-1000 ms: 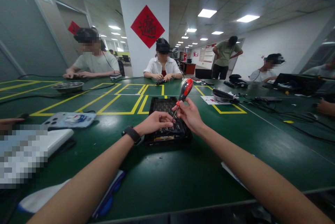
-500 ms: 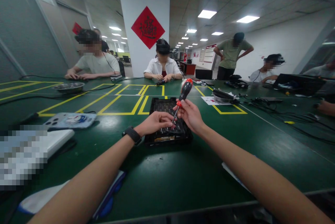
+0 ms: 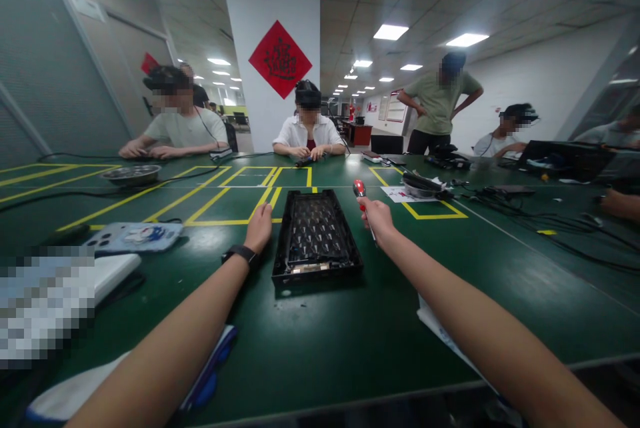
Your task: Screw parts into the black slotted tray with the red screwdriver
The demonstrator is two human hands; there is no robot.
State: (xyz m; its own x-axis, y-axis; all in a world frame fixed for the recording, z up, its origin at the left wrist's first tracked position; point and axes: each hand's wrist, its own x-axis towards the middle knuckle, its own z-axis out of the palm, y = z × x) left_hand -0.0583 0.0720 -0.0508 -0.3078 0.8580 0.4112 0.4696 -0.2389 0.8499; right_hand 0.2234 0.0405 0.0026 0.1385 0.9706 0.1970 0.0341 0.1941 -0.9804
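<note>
My right hand is wrapped around a screwdriver with a red and black handle, its thin shaft slanting down below the fingers. It is to the right of a black shallow case. Rows of small, pale metallic pieces show inside the case, and a light strip lies along its near end. My left hand, with a dark watch on the wrist, is on the case's left side, apart from it. Its fingers are curled closed; what they hold, if anything, is hidden.
On the left lie a phone and a white-blue glove; a metal bowl stands farther back. Black cables and a dish of dark items are on the right. Several people sit around the green table.
My hands have parted from over the case, the left moving left and the right moving right with the screwdriver. The inside of the case is now uncovered, and the screwdriver is lower.
</note>
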